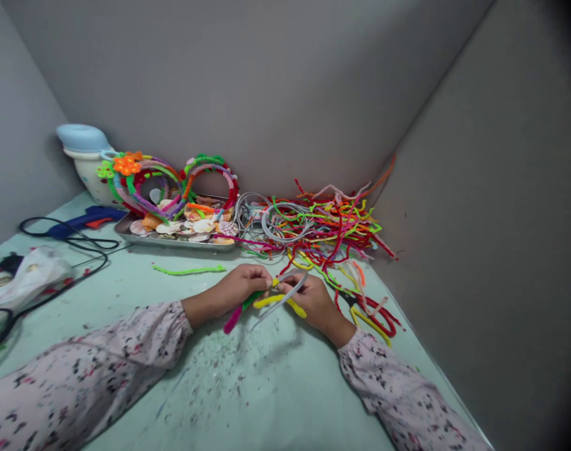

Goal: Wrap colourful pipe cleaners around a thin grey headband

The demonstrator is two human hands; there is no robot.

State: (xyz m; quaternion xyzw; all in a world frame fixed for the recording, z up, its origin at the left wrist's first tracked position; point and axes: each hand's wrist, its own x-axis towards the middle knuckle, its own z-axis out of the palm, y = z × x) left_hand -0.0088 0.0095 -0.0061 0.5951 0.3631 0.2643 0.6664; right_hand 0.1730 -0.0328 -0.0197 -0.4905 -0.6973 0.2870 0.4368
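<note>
My left hand [240, 286] is closed round a grey headband [285, 295] partly wrapped in pink and green pipe cleaner [238, 310]. My right hand [313, 299] pinches a yellow pipe cleaner [276, 301] against the same headband, right beside the left. Both hands rest over the pale green table [247, 388], just in front of a heap of loose pipe cleaners [332, 228]. Flower-print sleeves cover both arms.
A metal tray [172, 241] of shells with finished wrapped headbands [172, 181] stands at the back. Bare grey headbands [271, 222] lie beside it. Red-handled pliers [377, 316] lie right of my right hand. A blue glue gun [85, 220], black cable [54, 263], plastic bag [26, 279] and loose green pipe cleaner [188, 270] are left.
</note>
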